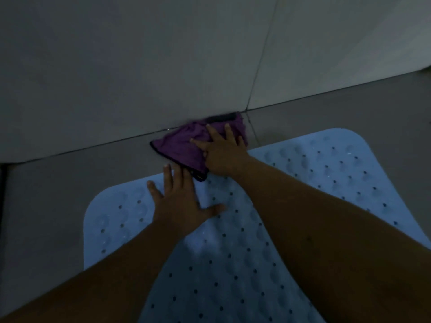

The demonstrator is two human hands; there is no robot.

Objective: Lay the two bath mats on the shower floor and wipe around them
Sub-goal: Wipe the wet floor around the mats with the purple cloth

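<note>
At centre frame, the right hand [222,152] presses a purple cloth [186,145] flat-fingered into the floor-wall joint, just beyond the blue bath mats [233,264] in the lower frame. The left hand [179,201], fingers spread, steadies them. Best to keep even pressure along the grout line, wiping close to their edge without lifting it.

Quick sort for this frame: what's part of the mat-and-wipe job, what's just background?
Job:
- blue bath mat, flat on the floor
- purple cloth, against the wall base
- right hand, pressing the cloth
- left hand, flat on the mat
- shower floor

Background:
- tiled wall
</note>
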